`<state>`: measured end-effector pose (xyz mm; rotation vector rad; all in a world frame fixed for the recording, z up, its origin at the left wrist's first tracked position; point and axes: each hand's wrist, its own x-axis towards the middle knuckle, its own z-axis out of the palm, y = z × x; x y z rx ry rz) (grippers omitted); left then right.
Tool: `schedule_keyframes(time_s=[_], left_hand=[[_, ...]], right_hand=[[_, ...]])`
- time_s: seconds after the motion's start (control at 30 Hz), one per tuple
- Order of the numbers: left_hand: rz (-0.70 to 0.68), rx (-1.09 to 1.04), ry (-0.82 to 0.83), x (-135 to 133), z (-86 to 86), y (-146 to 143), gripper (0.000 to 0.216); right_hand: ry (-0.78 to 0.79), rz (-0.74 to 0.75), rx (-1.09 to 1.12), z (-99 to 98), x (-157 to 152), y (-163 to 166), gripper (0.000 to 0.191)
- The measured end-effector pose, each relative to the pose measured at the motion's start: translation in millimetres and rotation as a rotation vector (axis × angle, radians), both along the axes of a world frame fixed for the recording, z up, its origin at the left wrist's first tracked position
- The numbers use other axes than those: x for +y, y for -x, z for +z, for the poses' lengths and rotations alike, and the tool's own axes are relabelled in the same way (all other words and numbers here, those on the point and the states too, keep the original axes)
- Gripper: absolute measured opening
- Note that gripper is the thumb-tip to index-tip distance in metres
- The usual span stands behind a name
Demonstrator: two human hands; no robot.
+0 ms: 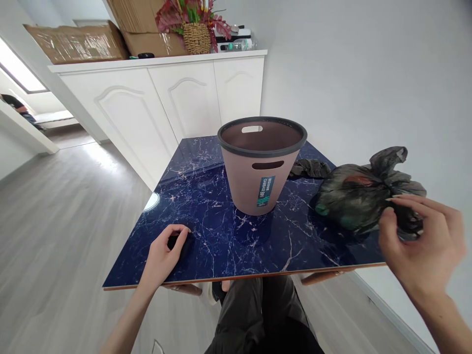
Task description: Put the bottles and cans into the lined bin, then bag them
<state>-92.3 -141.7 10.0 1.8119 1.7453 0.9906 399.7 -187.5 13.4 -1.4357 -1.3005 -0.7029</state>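
A pinkish-brown garbage bin (245,184) with a dark rim and a blue-green label stands upright mid-table. To its right sits a knotted, filled black plastic bag (346,196), with green and reddish contents faintly showing through. My right hand (424,241) is at the bag's right side, its thumb and fingertips slightly apart near the knot and gripping nothing visible. Behind the filled bag, next to the bin, lies a bunched black plastic bag (311,168). At the table's front left rests my left hand (165,250), fingers curled and thumb near the index fingertip, with nothing in it.
The blue marble-patterned table (206,196) meets a grey wall on the right. A white cabinet (184,98) behind it carries cardboard boxes (81,43), a plant basket (197,38) and a plastic bottle (241,44). Another person (16,105) is partly visible at far left.
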Motion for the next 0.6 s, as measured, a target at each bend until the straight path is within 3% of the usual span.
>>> schedule_keyframes(time_s=[0.13, 0.3, 0.43, 0.6], left_hand=[[0.011, 0.015, 0.006, 2, 3.2, -2, 0.044], [0.002, 0.075, 0.047, 12, 4.4, -4, 0.046], [-0.015, 0.115, 0.057, 28, 2.6, -15, 0.044], [-0.020, 0.146, -0.004, 39, 0.0, -29, 0.042]], right_hand=[[0.030, 0.231, -0.136, -3.5, -9, 17, 0.039], [0.381, 0.539, -0.235, -20.1, 2, 56, 0.032], [0.604, 0.495, -0.230, -46.2, 33, 80, 0.047], [0.698, 0.384, -0.233, -64.0, 82, 93, 0.052]])
